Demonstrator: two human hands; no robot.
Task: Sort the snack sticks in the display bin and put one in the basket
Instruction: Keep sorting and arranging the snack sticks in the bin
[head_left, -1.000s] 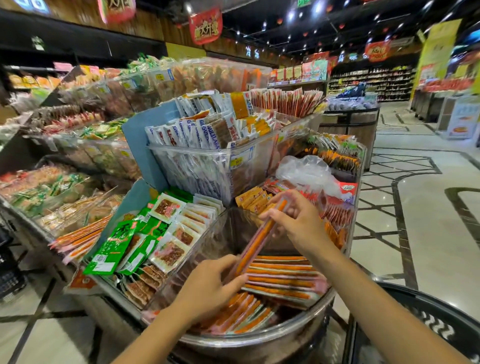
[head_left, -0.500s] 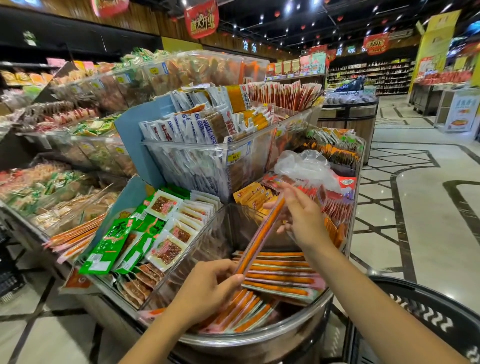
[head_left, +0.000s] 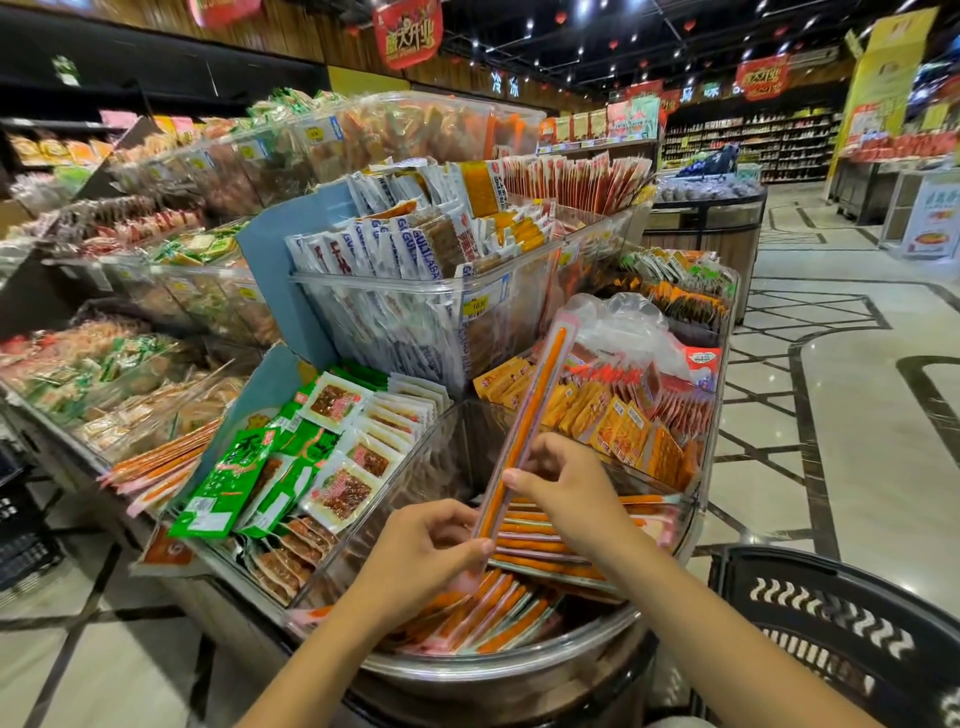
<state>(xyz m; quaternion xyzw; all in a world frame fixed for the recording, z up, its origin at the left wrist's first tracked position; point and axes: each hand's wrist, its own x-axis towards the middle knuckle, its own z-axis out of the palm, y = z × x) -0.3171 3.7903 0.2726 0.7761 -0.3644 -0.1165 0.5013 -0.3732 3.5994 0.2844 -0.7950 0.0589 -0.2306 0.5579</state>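
Left hand (head_left: 421, 561) and right hand (head_left: 566, 483) grasp one stick (head_left: 535, 410) above the bin (head_left: 519, 670).
Stick tilts toward 1 o'clock; basket (head_left: 831, 623) at 4 o'clock.

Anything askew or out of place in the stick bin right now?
Yes. In the display bin, the sticks lie two ways: the front pile runs diagonally, the rear stack crosswise. One snack stick stands tilted above them, held by the left hand and right hand. No spill or damage visible.
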